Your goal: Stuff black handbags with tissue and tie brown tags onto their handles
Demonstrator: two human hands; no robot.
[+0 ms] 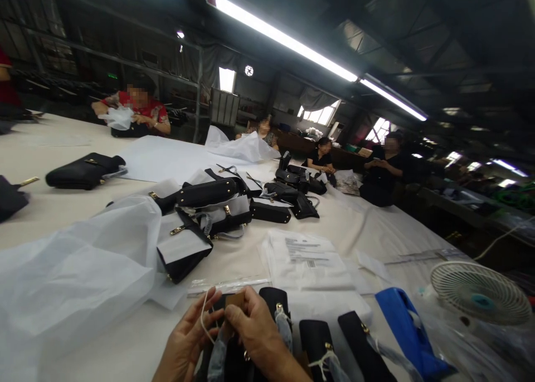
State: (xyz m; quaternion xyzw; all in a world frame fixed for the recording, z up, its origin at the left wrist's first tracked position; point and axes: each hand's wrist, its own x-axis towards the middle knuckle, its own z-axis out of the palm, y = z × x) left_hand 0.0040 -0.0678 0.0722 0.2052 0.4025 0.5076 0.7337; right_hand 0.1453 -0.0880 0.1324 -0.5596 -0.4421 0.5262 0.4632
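Note:
At the bottom middle, my left hand (188, 337) has a thin white string (203, 315) looped over its bent fingers. Close beside it, my right hand (261, 329) pinches a small brown tag (234, 300) between thumb and fingers. Both hands are over a black handbag (236, 365) whose plastic-wrapped handle (217, 360) shows between them; most of that bag is hidden. Directly to the right stand more black handbags (315, 337) with gold clasps, wrapped handles and white strings.
A pile of black handbags (207, 192) lies ahead. White tissue paper (92, 259) covers the left; printed plastic bags (309, 259) lie beyond my hands. At right are a blue bag (407, 332) and a fan (480, 293). Several people are around the table (355, 226).

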